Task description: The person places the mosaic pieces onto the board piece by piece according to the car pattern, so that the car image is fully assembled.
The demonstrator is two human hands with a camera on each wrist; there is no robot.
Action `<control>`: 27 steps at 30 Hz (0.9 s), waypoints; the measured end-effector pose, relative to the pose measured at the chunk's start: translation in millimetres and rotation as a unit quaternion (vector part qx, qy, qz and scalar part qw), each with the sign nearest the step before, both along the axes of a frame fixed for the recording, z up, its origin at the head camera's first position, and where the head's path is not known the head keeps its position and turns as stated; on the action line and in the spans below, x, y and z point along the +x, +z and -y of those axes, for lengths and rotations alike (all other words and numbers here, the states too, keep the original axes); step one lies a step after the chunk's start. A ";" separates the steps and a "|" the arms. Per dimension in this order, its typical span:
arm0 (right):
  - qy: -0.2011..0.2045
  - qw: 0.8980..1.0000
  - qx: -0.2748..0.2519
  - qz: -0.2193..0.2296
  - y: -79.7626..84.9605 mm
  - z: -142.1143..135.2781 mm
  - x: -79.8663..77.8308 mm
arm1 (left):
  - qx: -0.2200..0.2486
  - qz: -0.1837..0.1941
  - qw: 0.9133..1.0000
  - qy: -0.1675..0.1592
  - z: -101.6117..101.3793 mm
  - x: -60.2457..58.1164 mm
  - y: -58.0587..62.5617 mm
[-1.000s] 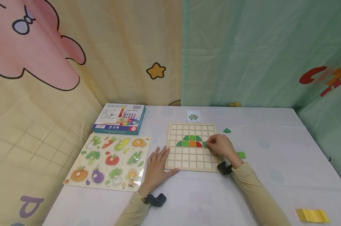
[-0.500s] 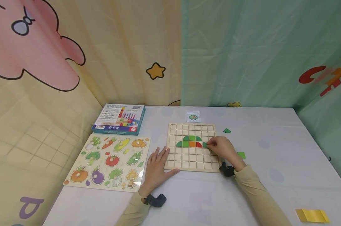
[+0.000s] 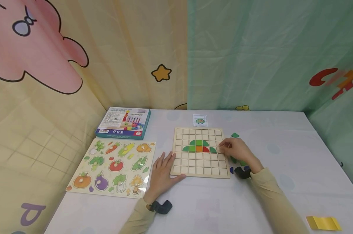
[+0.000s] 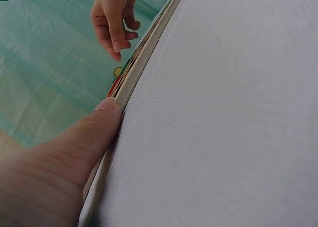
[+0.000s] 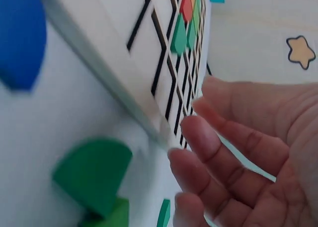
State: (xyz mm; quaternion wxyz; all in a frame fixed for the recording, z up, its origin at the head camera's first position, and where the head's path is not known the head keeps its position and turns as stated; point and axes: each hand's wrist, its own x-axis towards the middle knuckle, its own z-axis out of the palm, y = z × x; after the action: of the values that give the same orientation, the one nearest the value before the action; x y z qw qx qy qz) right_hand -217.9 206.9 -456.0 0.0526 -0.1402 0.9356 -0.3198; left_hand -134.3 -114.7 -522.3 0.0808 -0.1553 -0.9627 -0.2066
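A wooden grid board [image 3: 195, 164] lies on the table, bearing green, orange and red pieces. A dark green quarter-round piece [image 3: 212, 149] sits at the right end of the lower row. Just right of it, over the board's right edge, hovers my right hand [image 3: 236, 151], its fingers loosely bent with nothing between them; the right wrist view shows the fingertips apart from the board. My left hand [image 3: 163, 174] lies at the board's near left corner, fingers spread. In the left wrist view its thumb [image 4: 94, 132] touches the board's edge.
Loose green pieces [image 5: 94, 172] and blue pieces [image 3: 231, 170] lie right of the board, partly under my right wrist. A pattern card [image 3: 200, 120] is behind it. Left are a vegetable puzzle [image 3: 106, 191] and a box [image 3: 123, 123]. Yellow paper [image 3: 323, 223] lies front right.
My right hand has let go of the dark green quarter-round piece, which stays on the board, and has drawn back to the right. Blue pieces now show. My left hand has not moved.
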 end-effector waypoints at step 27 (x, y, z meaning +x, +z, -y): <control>-0.124 0.990 0.065 -0.012 -10.4 -36.0 -36.3 | 0.000 -0.005 1.000 0.000 -0.5 0.2 0.9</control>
State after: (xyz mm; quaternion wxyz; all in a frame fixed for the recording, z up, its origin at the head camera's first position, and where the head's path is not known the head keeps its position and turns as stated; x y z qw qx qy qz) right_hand -254.2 242.9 -466.4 0.0102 -0.0233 0.9651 -0.2608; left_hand -134.1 -114.3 -521.4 0.0857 -0.1566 -0.9622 -0.2056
